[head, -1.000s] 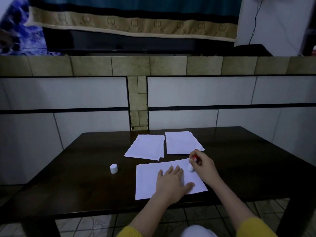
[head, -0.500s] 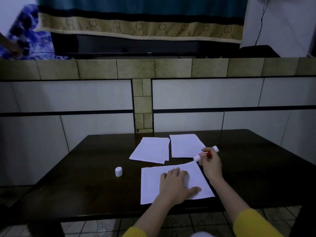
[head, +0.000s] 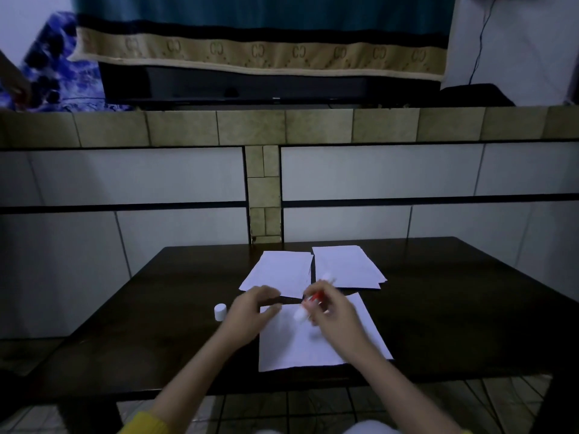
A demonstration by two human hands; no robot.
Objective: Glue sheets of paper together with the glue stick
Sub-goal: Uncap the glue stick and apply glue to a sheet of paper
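The right hand (head: pixel 332 311) pinches the uncapped glue stick (head: pixel 308 305), tilted with its tip low over the near sheet (head: pixel 316 343) on the tabletop (head: pixel 156 324), so gluing looks to be under way. The left hand (head: pixel 250 311) hovers at the sheet's far-left corner, fingers loosely curled and holding nothing; the cap (head: pixel 220 312) stands just beside it. Next, I'd guess, a sheet from the two stacks (head: pixel 282 272) behind must be laid squarely on top.
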